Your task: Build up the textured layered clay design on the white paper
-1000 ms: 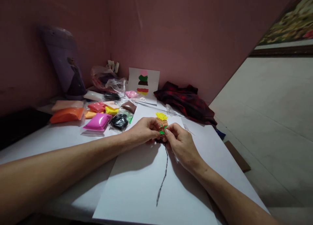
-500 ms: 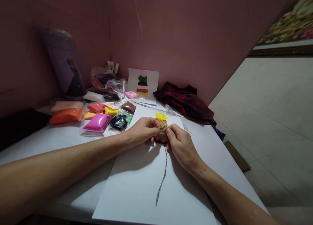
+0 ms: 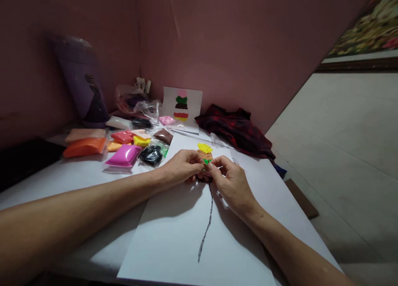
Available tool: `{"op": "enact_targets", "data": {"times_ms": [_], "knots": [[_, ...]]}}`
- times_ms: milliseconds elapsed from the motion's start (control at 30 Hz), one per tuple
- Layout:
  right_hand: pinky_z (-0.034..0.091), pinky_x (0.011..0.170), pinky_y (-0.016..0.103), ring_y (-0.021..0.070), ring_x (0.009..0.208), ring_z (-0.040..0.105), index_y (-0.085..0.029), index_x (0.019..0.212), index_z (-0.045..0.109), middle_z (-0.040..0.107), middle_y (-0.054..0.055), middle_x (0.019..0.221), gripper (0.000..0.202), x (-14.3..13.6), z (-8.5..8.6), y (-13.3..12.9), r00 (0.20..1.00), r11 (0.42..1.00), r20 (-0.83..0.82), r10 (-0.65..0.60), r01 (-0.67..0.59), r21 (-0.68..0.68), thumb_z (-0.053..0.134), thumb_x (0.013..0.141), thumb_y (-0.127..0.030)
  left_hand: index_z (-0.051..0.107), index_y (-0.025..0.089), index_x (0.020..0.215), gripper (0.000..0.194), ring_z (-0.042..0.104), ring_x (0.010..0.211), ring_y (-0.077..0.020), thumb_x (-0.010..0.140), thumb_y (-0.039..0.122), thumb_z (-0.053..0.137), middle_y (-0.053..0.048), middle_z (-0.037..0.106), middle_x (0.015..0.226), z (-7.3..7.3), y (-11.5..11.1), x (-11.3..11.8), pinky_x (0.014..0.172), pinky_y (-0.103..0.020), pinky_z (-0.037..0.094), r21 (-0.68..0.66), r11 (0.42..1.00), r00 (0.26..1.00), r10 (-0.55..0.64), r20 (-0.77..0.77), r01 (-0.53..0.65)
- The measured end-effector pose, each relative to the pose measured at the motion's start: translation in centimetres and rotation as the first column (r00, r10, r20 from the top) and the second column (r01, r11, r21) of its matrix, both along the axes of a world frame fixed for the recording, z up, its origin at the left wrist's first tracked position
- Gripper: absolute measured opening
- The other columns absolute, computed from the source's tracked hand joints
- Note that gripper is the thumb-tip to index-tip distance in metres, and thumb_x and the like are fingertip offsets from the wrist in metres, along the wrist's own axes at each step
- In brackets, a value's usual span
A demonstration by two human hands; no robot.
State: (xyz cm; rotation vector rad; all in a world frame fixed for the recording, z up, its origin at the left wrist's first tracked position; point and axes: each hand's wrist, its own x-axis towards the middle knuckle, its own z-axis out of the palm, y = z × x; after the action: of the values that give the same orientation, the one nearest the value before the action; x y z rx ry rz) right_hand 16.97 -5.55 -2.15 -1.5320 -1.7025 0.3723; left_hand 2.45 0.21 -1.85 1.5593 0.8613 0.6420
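Both hands (image 3: 205, 174) pinch the clay figure (image 3: 205, 154).

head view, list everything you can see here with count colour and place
white sheet: 1, white, on the table under both hands
clay figure: 1, yellow top, orange middle, green bit, on the sheet between the fingertips
twisted stem: 1, dark, running down the sheet from the figure
clay packets: about a dozen, orange, pink, magenta, yellow, black, brown, white, left of the sheet
card: 1, white with pink, green, brown, red and yellow patches, leaning on the wall
plaid cloth: 1, dark red, by the wall, right of the card
purple container: 1, back left
left hand: 1, touching the figure
right hand: 1, pinching at the green bit
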Motion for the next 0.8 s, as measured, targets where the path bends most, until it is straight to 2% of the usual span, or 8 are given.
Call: {"op": "enact_targets", "data": {"times_ms": [267, 467, 633, 800], "knots": [[0.038, 0.048, 0.023, 0.0115, 0.049, 0.052, -0.019, 0.071, 0.055, 0.059, -0.001, 0.060, 0.020, 0.16, -0.14, 0.08, 0.997, 1.000, -0.071, 0.005, -0.006, -0.020, 0.050, 0.084, -0.033, 0.051, 0.014, 0.071, 0.008, 0.048, 0.041, -0.0062, 0.072, 0.019, 0.058, 0.003, 0.056, 0.053, -0.26, 0.19, -0.07, 0.042, -0.017, 0.036, 0.000, 1.000, 1.000, -0.002, 0.026, 0.002], [0.038, 0.046, 0.022, 0.0108, 0.047, 0.051, -0.020, 0.072, 0.054, 0.057, -0.003, 0.055, 0.019, 0.04, -0.21, -0.08, 0.988, 0.998, -0.152, 0.038, -0.046, -0.052, 0.050, 0.085, -0.033, 0.053, 0.013, 0.074, 0.018, 0.049, 0.043, -0.0062, 0.076, 0.031, 0.057, 0.001, 0.058, 0.061, 0.14, 0.01, -0.18, 0.042, -0.018, 0.037, -0.021, 1.000, 0.997, -0.011, 0.082, 0.013], [0.037, 0.045, 0.022, 0.0107, 0.045, 0.049, -0.019, 0.071, 0.053, 0.055, -0.003, 0.055, 0.020, 0.04, -0.15, -0.06, 0.983, 0.996, -0.173, 0.054, -0.065, -0.054, 0.050, 0.085, -0.033, 0.054, 0.013, 0.067, 0.014, 0.048, 0.043, -0.0063, 0.075, 0.024, 0.056, 0.002, 0.057, 0.057, 0.65, -0.27, -0.25, 0.042, -0.018, 0.036, -0.034, 0.999, 0.998, -0.002, 0.064, 0.004], [0.037, 0.046, 0.022, 0.0100, 0.044, 0.047, -0.019, 0.071, 0.053, 0.053, -0.004, 0.053, 0.019, 0.07, -0.18, 0.01, 0.979, 0.995, -0.194, 0.064, -0.077, -0.063, 0.050, 0.085, -0.031, 0.055, 0.013, 0.066, 0.010, 0.048, 0.044, -0.0062, 0.072, 0.021, 0.056, 0.002, 0.057, 0.055, 0.62, -0.23, -0.33, 0.043, -0.018, 0.036, -0.027, 0.999, 0.996, -0.042, 0.077, 0.045]]}}
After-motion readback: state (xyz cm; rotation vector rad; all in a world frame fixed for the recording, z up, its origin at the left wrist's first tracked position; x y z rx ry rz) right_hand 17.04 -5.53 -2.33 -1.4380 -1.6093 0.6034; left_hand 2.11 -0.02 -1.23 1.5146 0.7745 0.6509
